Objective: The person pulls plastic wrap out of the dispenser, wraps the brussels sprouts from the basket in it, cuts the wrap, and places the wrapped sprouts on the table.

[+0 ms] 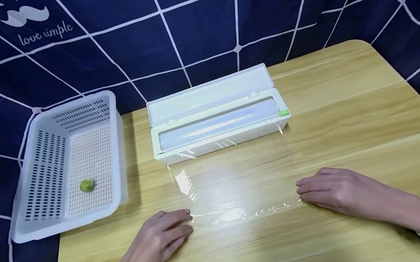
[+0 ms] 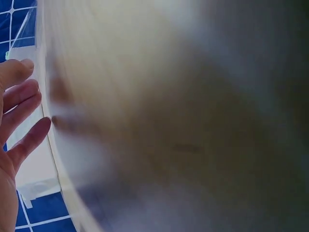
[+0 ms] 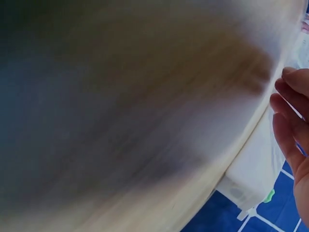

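A clear sheet of cling film (image 1: 239,190) stretches from a white cling film box (image 1: 223,137) toward the near side of the wooden table. The box's lid stands raised at the back, and the film roll (image 1: 219,123) lies inside. My left hand (image 1: 153,243) pinches the film's near left corner with its fingertips. At the near right corner, my right hand (image 1: 341,193) pinches the film between thumb and fingers. In the wrist views, the left fingers (image 2: 30,104) and right fingers (image 3: 289,111) show at the frame edges, with the box beyond them.
On the left stands a white perforated plastic basket (image 1: 117,163) with a small round green vegetable (image 1: 87,185) in it. A green slider (image 1: 283,112) sits at the box's right end. Behind the wooden table (image 1: 356,127) hangs a dark blue cloth (image 1: 203,32) with white lines.
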`<move>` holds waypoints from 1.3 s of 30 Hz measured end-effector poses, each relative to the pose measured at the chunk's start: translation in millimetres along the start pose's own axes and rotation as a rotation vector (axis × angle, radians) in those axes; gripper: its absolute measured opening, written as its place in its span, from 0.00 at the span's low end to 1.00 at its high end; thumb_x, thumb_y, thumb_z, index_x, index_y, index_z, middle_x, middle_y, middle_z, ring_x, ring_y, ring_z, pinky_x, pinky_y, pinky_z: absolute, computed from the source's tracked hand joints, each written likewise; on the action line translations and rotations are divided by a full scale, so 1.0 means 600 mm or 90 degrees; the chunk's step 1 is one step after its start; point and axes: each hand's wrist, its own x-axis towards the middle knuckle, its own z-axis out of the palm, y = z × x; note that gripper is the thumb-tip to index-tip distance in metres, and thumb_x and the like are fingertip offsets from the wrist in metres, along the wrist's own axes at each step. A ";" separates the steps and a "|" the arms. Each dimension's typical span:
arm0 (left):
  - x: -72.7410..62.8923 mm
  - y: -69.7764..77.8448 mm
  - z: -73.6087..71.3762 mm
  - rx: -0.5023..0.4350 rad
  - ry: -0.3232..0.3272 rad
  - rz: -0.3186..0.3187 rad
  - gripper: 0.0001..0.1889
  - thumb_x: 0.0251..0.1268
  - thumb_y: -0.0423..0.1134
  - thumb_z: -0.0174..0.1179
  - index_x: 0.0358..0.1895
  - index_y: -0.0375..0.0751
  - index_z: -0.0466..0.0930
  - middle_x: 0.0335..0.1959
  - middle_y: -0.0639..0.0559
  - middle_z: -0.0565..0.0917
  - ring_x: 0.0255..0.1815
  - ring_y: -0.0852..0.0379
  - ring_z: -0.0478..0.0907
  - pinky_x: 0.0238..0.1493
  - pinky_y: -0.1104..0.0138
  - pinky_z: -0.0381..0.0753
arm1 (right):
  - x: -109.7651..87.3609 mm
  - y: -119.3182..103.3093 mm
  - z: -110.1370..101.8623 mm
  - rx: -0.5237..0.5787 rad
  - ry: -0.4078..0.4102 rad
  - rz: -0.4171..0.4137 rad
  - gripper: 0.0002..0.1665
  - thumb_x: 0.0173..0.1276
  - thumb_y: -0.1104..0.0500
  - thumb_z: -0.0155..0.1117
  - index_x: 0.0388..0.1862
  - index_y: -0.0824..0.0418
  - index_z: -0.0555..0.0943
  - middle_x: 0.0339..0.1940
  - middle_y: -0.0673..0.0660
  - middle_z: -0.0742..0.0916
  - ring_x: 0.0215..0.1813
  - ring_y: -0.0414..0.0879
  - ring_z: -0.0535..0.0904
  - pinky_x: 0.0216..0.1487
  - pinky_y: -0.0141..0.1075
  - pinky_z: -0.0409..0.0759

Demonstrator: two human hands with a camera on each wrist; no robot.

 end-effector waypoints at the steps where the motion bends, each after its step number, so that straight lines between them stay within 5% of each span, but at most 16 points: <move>1: -0.001 0.000 0.000 -0.002 0.000 -0.004 0.14 0.87 0.41 0.58 0.47 0.41 0.94 0.58 0.45 0.89 0.58 0.49 0.88 0.48 0.61 0.85 | 0.001 0.000 0.000 -0.008 -0.008 -0.002 0.29 0.94 0.57 0.41 0.47 0.61 0.92 0.53 0.54 0.92 0.54 0.48 0.90 0.50 0.45 0.87; 7: -0.005 0.002 0.003 0.037 0.012 0.014 0.15 0.88 0.40 0.56 0.46 0.40 0.93 0.55 0.45 0.90 0.57 0.49 0.88 0.47 0.59 0.85 | -0.007 -0.003 0.000 -0.032 -0.074 0.026 0.33 0.95 0.54 0.36 0.53 0.61 0.91 0.57 0.53 0.92 0.58 0.46 0.89 0.51 0.48 0.88; 13: -0.007 0.007 0.006 0.060 0.006 0.023 0.16 0.89 0.38 0.54 0.44 0.39 0.92 0.52 0.45 0.90 0.59 0.47 0.88 0.51 0.57 0.85 | -0.024 -0.010 -0.004 -0.040 -0.080 0.039 0.28 0.92 0.50 0.42 0.65 0.61 0.88 0.66 0.54 0.89 0.62 0.45 0.87 0.49 0.46 0.86; 17: -0.011 0.010 0.006 0.063 0.003 0.019 0.16 0.88 0.40 0.55 0.45 0.40 0.92 0.54 0.45 0.90 0.61 0.47 0.87 0.53 0.56 0.84 | -0.035 -0.011 -0.007 -0.042 -0.090 0.033 0.27 0.92 0.50 0.44 0.71 0.59 0.85 0.71 0.55 0.86 0.67 0.47 0.85 0.66 0.43 0.78; 22: -0.013 0.012 0.007 0.035 0.025 -0.016 0.14 0.87 0.42 0.58 0.50 0.40 0.92 0.54 0.47 0.91 0.59 0.47 0.88 0.54 0.55 0.84 | -0.038 -0.004 -0.004 -0.015 -0.045 0.012 0.27 0.92 0.50 0.45 0.64 0.61 0.88 0.66 0.57 0.88 0.65 0.50 0.86 0.84 0.38 0.54; 28: -0.015 0.013 0.015 -0.069 0.077 -0.078 0.10 0.82 0.38 0.64 0.54 0.39 0.91 0.52 0.50 0.91 0.56 0.45 0.87 0.64 0.60 0.81 | -0.024 0.002 0.006 0.112 0.052 0.007 0.19 0.90 0.54 0.54 0.54 0.62 0.90 0.54 0.54 0.91 0.53 0.50 0.88 0.70 0.35 0.74; 33: -0.022 0.011 0.016 -0.155 0.100 -0.111 0.07 0.79 0.35 0.67 0.51 0.40 0.91 0.49 0.52 0.91 0.56 0.43 0.85 0.70 0.65 0.75 | -0.024 0.003 0.005 0.211 0.044 0.049 0.14 0.88 0.55 0.59 0.55 0.56 0.90 0.53 0.49 0.90 0.52 0.44 0.86 0.62 0.29 0.79; 39: -0.025 0.008 0.014 -0.201 0.099 -0.123 0.07 0.73 0.31 0.71 0.51 0.41 0.91 0.48 0.52 0.91 0.55 0.43 0.84 0.69 0.65 0.75 | -0.034 0.009 0.001 0.225 0.008 0.107 0.13 0.88 0.50 0.59 0.55 0.50 0.90 0.53 0.45 0.90 0.53 0.40 0.86 0.62 0.26 0.79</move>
